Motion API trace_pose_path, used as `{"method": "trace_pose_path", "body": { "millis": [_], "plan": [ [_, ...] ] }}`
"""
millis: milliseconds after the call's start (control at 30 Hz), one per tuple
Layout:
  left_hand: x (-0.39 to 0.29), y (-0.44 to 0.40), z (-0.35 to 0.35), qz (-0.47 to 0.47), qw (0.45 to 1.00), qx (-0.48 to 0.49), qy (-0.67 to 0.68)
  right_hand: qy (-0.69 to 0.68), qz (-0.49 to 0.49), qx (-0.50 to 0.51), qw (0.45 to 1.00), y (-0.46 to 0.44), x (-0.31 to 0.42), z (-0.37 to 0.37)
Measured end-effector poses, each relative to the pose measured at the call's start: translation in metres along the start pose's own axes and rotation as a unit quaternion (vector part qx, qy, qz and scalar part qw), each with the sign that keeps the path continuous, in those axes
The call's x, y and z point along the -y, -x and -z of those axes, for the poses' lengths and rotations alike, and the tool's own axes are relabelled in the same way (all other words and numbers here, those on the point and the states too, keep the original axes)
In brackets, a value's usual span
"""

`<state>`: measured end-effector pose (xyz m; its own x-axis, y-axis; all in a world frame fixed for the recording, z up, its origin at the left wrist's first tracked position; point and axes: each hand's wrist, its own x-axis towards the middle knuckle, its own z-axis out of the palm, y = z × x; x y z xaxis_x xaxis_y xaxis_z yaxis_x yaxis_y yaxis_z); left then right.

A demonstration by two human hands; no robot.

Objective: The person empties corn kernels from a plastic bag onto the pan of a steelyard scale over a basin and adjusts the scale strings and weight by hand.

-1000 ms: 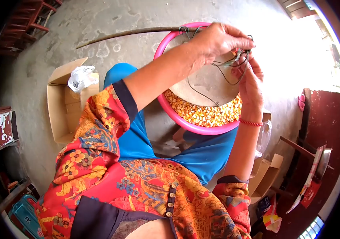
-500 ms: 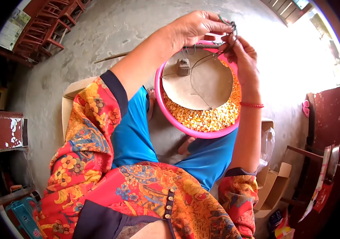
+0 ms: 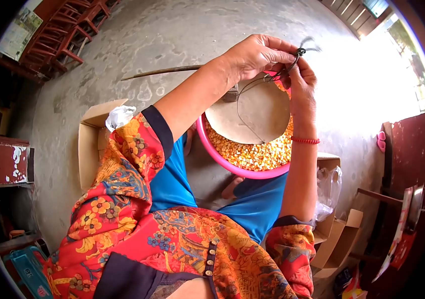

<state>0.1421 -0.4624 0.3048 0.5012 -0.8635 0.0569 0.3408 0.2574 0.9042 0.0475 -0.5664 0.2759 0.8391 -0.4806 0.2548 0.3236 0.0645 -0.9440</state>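
Observation:
My left hand (image 3: 260, 55) and my right hand (image 3: 301, 82) meet above a pink basin (image 3: 222, 162) of yellow corn kernels (image 3: 247, 154). Both pinch dark cords, with a knot (image 3: 300, 51) at their fingertips and loose ends sticking out beyond it. From my right hand the cords (image 3: 241, 107) run down to a round, shallow tan pan (image 3: 257, 112) resting over the corn. A small dark block-shaped weight (image 3: 231, 93) sits on the pan, partly hidden by my left wrist. Behind my left forearm lies a long thin wooden rod (image 3: 162, 71); the arm hides part of it.
Open cardboard boxes (image 3: 89, 154) stand left of my legs, and another box (image 3: 339, 244) is at the right, with clear plastic bags (image 3: 328, 187) nearby. Red wooden chairs (image 3: 65, 40) line the far left. Dark red furniture (image 3: 412, 149) stands at the right.
My left hand has moved slightly down and right with the cords, and the knot now shows above the fingertips. The view has shifted a little; the left hand now covers more of the weight.

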Motion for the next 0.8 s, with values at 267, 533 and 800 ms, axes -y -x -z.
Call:
{"method": "trace_pose_path", "body": {
  "millis": [267, 533, 800],
  "plan": [
    [0.006, -0.001, 0.004, -0.090, 0.993, -0.075, -0.027, 0.026, -0.012, 0.017, 0.999, 0.008, 0.018, -0.012],
    [0.009, -0.009, -0.003, -0.074, 0.983, -0.162, -0.029, 0.142, 0.012, 0.075, 0.987, 0.012, 0.009, -0.002],
    [-0.001, -0.015, 0.004, -0.123, 0.978, -0.148, -0.086, 0.097, -0.022, 0.097, 0.990, 0.015, 0.009, 0.002]
  ]
}}
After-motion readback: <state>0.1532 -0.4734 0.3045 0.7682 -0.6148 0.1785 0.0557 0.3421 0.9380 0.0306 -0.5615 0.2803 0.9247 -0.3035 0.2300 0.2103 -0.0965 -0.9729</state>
